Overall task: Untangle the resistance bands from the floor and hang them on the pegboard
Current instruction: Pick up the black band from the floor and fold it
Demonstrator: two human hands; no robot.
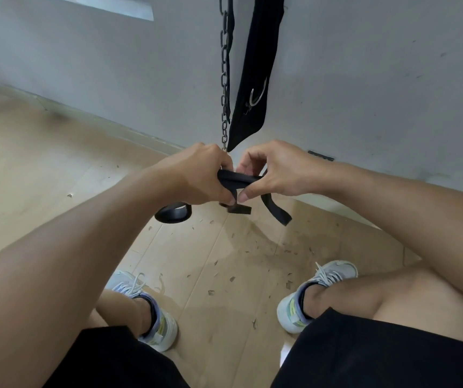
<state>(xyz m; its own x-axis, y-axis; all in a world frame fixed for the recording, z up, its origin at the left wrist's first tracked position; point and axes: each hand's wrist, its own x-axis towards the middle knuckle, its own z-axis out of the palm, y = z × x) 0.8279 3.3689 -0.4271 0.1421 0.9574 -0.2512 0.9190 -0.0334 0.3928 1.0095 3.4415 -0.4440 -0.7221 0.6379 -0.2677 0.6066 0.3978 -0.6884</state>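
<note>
Black resistance bands (236, 179) are off the floor, gripped tight by the left hand (196, 177) and right hand (275, 170); untangling and hanging remain

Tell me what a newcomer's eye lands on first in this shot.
First, the two hands meeting mid-frame: the left hand and right hand both grip a tangled black resistance band, its loose ends dangling above the wooden floor. Just behind them a dark chain and a black strap with a metal ring hang down the grey wall.
</note>
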